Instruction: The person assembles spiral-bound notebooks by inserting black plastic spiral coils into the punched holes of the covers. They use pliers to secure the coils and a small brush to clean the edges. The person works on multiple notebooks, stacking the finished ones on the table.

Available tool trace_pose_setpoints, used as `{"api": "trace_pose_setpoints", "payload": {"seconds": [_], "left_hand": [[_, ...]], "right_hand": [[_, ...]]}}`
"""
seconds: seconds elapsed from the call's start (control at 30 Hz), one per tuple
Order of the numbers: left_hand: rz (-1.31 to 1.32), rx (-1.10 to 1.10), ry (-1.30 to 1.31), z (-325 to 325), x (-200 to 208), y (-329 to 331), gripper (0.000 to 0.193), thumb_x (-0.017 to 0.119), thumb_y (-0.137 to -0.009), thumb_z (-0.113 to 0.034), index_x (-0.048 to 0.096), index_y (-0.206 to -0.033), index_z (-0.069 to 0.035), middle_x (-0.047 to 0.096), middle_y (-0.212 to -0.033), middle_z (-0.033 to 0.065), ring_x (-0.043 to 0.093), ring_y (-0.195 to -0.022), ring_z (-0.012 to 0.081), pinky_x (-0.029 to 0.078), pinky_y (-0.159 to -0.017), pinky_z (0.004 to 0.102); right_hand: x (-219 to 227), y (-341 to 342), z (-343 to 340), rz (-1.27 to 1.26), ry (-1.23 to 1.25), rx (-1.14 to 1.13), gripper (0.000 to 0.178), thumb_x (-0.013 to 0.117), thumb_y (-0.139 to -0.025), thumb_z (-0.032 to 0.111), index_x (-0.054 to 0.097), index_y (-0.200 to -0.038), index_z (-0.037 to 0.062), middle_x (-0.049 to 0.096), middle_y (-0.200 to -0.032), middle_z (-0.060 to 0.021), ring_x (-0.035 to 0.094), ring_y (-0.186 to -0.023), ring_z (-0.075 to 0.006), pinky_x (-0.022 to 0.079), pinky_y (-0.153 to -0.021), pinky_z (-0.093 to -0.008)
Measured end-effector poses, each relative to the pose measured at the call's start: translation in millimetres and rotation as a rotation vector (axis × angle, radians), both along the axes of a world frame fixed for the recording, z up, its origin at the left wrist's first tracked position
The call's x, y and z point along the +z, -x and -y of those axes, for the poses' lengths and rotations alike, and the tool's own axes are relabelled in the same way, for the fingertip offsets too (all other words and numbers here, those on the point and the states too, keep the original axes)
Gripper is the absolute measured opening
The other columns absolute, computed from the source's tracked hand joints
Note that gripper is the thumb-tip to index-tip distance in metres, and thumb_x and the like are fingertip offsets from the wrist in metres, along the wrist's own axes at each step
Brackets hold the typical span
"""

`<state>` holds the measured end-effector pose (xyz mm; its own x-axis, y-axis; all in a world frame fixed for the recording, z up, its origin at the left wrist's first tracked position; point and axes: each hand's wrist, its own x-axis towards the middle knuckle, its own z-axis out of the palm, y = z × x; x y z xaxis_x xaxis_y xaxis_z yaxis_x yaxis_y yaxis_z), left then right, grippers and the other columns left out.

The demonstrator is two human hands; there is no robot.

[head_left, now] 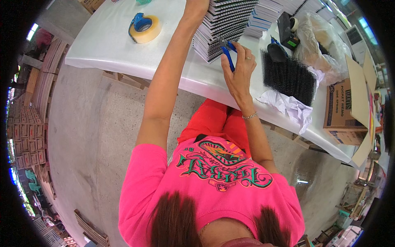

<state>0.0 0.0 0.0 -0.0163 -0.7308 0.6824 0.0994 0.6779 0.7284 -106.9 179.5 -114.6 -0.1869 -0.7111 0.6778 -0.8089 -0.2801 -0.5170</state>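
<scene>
A tall stack of spiral-bound notebooks [224,22] with black coils stands on the white-covered table [111,45]. My right hand [242,68] is closed round the blue handles of a pair of wire cutters [227,55]. The metal jaws of the cutters meet the coil edges on the near right side of the stack. At the top edge of the picture, my left hand [196,10] reaches to the left side of the stack. Its fingers are cut off from view, so their grip does not show.
Loose black plastic coils [286,78] lie on crumpled white paper [288,109] to the right. Beyond are a black box [288,31], a clear plastic bag [317,39] and an open cardboard box [343,107]. A tape roll [145,29] sits on the left.
</scene>
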Motion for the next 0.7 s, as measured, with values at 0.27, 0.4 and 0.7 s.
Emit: {"api": "trace_pose_setpoints", "payload": {"seconds": [0.27, 0.4, 0.7], "left_hand": [[0.023, 0.012, -0.003, -5, 6, 0, 0.047, 0.051, -0.089, -0.025, 0.051, -0.129, -0.001, 0.048, -0.124, 0.0203, 0.048, -0.114, 0.0295, 0.037, -0.102, 0.037], [0.032, 0.054, 0.035, -5, 1, 0, 0.047, 0.05, -0.09, -0.027, 0.051, -0.129, -0.001, 0.048, -0.125, 0.0209, 0.046, -0.117, 0.0303, 0.036, -0.103, 0.0373], [0.019, 0.038, 0.021, -5, 3, 1, 0.045, 0.051, -0.089, -0.026, 0.053, -0.126, 0.0, 0.049, -0.121, 0.0194, 0.049, -0.11, 0.0278, 0.039, -0.098, 0.0362]], "right_hand": [[-8, -3, 9, -0.025, 0.085, -0.014, 0.05, 0.067, -0.087, 0.032, 0.054, -0.127, 0.0044, 0.052, -0.117, -0.0162, 0.045, -0.11, -0.0332, 0.029, -0.1, -0.046], [-9, -3, 7, -0.081, 0.056, -0.031, 0.05, 0.068, -0.086, 0.033, 0.055, -0.126, 0.0052, 0.052, -0.118, -0.0161, 0.044, -0.112, -0.0327, 0.029, -0.1, -0.0459], [-7, -1, 9, 0.246, -0.124, 0.228, 0.035, 0.057, -0.097, 0.03, 0.058, -0.116, 0.0008, 0.063, -0.094, -0.0122, 0.058, -0.081, -0.0207, 0.045, -0.073, -0.0321]]}}
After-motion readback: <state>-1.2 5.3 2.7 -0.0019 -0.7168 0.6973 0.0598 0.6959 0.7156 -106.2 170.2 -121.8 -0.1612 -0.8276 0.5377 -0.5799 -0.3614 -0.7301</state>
